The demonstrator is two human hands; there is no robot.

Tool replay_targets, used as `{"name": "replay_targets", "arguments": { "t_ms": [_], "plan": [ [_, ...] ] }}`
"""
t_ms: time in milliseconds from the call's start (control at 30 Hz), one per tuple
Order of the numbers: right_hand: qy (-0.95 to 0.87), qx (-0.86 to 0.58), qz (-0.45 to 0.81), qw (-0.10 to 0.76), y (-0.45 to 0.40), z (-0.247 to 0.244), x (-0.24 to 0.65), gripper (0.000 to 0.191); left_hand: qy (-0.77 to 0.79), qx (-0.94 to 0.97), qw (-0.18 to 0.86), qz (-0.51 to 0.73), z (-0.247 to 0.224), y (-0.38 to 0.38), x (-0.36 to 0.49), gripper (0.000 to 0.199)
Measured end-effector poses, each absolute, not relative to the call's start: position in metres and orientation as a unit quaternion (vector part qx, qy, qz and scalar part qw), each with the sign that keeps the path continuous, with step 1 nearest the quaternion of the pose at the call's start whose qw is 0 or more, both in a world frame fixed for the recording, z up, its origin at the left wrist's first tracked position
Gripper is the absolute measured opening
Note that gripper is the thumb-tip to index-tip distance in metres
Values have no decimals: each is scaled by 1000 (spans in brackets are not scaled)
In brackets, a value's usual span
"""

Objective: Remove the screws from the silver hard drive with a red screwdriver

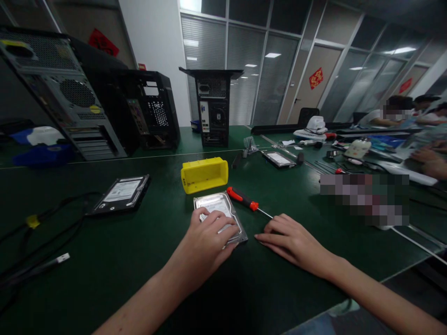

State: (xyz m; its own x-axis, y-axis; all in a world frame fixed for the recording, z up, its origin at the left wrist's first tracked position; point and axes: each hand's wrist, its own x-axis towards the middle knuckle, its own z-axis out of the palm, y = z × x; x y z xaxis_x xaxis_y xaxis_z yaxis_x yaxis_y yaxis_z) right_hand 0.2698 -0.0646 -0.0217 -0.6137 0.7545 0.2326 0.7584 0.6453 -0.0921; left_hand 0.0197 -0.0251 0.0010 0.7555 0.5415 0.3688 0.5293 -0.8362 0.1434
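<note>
A silver hard drive [213,201] lies label-up on the green table in front of me. My left hand [213,232] is laid over it, fingers curled on the top and thumb along its near right side. To the right, my right hand [291,237] rests on the table with its fingers stretched out and nothing in them. Its fingertips are beside the tip of a red and black screwdriver [244,200], whose shaft end is hidden by the hand. Just behind the drive stands a yellow plastic bin [204,175], its open side towards me.
Another hard drive [124,193] lies at left near black cables [45,267]; a third drive [278,159] lies farther back. Computer cases [213,107] stand along the rear. Tools and a white hot-glue-gun-like object [310,135] clutter the right, where people [384,116] sit.
</note>
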Motion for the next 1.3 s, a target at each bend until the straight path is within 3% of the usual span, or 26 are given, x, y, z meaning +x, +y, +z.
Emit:
{"name": "replay_targets", "arguments": {
  "t_ms": [167,533,733,867,1300],
  "plan": [
    [-903,-404,-45,136,-62,-24,270,24,282,943,36,174,1,-25,18,23],
    [-894,-421,0,152,-60,-20,272,22,282,943,32,172,-2,-27,22,22],
    [-856,-427,113,268,-55,-8,256,19,282,943,21,175,-1,-27,21,23],
    [-851,-426,168,255,-49,-3,243,19,289,940,27,179,-1,-25,20,23],
    [-901,-393,1,185,-54,-6,247,29,296,933,50,201,-5,-17,16,30]
  ]
}}
